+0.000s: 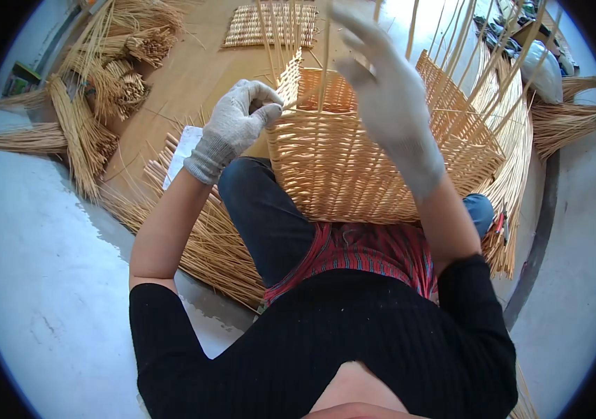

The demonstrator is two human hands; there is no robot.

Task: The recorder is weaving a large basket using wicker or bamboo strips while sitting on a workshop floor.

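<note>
A half-woven wicker basket point(340, 167) rests on my lap, its pale upright canes rising well above the woven walls. My left hand point(240, 115), in a white knit glove, is closed with thumb and fingers pinched at the basket's near left corner, at the top of the weave. Above the near wall my right hand point(388, 91), gloved too, is raised with its fingers stretched apart and slightly blurred. Nothing shows in it. One upright cane point(324, 70) stands just left of its fingers.
Bundles of cane point(85, 133) lie at the left, and more long strands point(514, 167) spread along the right. A flat woven panel point(270, 26) lies on the board ahead. Red-handled pliers point(501, 225) are beside my right knee. A white bag point(542, 73) sits far right.
</note>
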